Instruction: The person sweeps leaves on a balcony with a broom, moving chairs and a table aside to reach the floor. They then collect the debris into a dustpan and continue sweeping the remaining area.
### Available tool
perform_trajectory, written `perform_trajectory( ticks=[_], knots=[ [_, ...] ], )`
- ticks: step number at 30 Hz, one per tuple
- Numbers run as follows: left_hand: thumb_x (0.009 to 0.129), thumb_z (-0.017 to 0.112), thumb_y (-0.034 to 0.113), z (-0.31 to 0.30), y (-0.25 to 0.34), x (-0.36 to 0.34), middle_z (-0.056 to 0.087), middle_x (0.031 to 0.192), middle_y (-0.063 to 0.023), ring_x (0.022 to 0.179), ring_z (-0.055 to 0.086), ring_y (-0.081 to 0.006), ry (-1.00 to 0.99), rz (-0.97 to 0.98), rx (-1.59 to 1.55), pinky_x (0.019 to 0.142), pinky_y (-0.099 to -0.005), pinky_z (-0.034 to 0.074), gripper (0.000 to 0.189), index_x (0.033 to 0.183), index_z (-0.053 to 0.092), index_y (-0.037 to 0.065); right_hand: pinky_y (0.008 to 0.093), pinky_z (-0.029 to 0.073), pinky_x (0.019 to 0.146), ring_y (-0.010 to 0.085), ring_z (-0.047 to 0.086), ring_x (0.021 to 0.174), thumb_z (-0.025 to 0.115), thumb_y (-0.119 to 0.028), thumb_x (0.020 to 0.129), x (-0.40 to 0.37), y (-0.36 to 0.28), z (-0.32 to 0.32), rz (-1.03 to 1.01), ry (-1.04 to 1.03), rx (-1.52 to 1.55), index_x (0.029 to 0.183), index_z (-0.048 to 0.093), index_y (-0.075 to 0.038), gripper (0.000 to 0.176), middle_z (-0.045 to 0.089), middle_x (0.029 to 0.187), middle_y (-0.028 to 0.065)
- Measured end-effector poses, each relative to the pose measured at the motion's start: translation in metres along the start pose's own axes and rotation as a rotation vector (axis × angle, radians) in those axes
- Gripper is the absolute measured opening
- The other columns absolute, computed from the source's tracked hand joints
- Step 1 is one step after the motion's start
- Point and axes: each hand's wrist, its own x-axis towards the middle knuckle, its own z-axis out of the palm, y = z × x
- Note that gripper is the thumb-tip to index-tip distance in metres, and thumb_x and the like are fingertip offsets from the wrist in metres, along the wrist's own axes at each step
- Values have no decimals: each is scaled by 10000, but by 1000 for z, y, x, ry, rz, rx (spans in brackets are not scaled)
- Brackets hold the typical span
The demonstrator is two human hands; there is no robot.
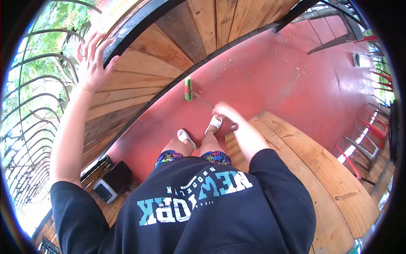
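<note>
Down on the red floor (275, 89), just ahead of the person's white sandals (185, 136), the green head of a broom (188, 89) rests on the paint. Its thin handle slants back to the right hand (224, 112), whose grip is closed around the upper end of the stick. Small leaves (292, 72) lie scattered over the floor farther out, well apart from the broom head.

The left hand (91, 63) is raised with its grip open and the fingers spread, holding nothing. It is at the dark metal rim of the curved wooden tabletop (144, 63) on the left; whether it touches the rim cannot be told.

Near the person's left side, at the lower end of that tabletop, sit a black box (118, 175) and a smaller grey-and-white box (105, 190), just beside each other. Both look closed, so what is inside cannot be seen.

A second plank tabletop (304, 156) runs along the right, with red stools (374, 131) beyond it. A black railing (34, 106) with greenery behind it curves along the far left.
</note>
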Motion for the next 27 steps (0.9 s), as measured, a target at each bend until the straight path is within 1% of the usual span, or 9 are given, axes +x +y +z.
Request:
perform_trajectory(
  ticks=[2, 4, 6, 7, 11, 17, 22, 24, 27],
  knots=[
    [764, 613, 264, 2, -1, 1, 413, 1264, -54, 1237, 332, -244, 14, -2, -11, 1017, -435, 120, 483, 1194, 420, 158, 249, 386, 395, 97, 488, 427, 633, -172, 695, -11, 44, -51, 159, 16, 80, 631, 604, -79, 116, 501, 484, -1],
    [761, 616, 264, 2, -1, 0, 416, 1263, -56, 1237, 334, -241, 16, -1, -16, 1018, -431, 118, 491, 1197, 415, 158, 243, 340, 357, 82, 439, 401, 622, -84, 712, -46, 117, -93, -269, 172, 487, 654, 577, -63, 77, 484, 502, -5],
    [757, 620, 261, 2, -2, 0, 417, 1263, -58, 1235, 337, -239, 22, -6, -25, 1019, -429, 118, 497, 1197, 415, 158, 237, 312, 353, 78, 418, 395, 610, -49, 718, -84, 148, -150, -196, 181, 572, 658, 570, -47, 72, 469, 498, -8],
    [755, 623, 260, 3, -2, 0, 417, 1264, -58, 1235, 339, -238, 27, -6, -32, 1019, -428, 118, 499, 1197, 416, 158, 236, 307, 354, 77, 419, 396, 597, -56, 721, -127, 115, -169, 133, 301, 426, 652, 563, -34, 80, 462, 490, -6],
    [752, 626, 262, 0, -1, 0, 414, 1266, -59, 1237, 334, -242, 26, -5, -23, 1018, -435, 126, 511, 1203, 410, 159, 281, 360, 366, 116, 455, 374, 574, -76, 714, -142, 160, -211, 291, 523, 401, 629, 609, -45, 97, 508, 477, 30],
    [737, 640, 272, -4, 0, 3, 400, 1272, -75, 1241, 325, -260, -4, -3, -23, 1022, -466, 117, 563, 1228, 386, 163, 233, 318, 347, 75, 427, 398, 563, -15, 721, -192, 83, -158, 145, 450, 573, 714, 545, -24, 22, 463, 506, 0],
    [754, 617, 325, 0, -3, 3, 391, 1276, -100, 1236, 320, -300, 34, 42, -41, 1012, -515, 119, 547, 1222, 382, 169, 230, 318, 357, 74, 426, 399, 606, -56, 699, -110, 67, -78, -64, 136, 767, 733, 540, -52, 74, 466, 512, -12],
    [760, 613, 358, 0, -5, 3, 393, 1278, -100, 1233, 322, -304, 36, 46, -48, 1004, -534, 125, 533, 1213, 395, 180, 252, 351, 379, 101, 472, 412, 625, -100, 657, -75, 50, -53, -219, 60, 585, 751, 569, -48, 121, 510, 522, 17],
    [768, 601, 350, 3, -6, 3, 378, 1288, -117, 1231, 320, -325, 39, 48, -65, 1014, -532, 107, 518, 1209, 391, 178, 297, 398, 420, 148, 535, 444, 621, -150, 613, -26, -16, -30, 30, 92, 28, 704, 622, -58, 130, 577, 553, 63]
  ],
)
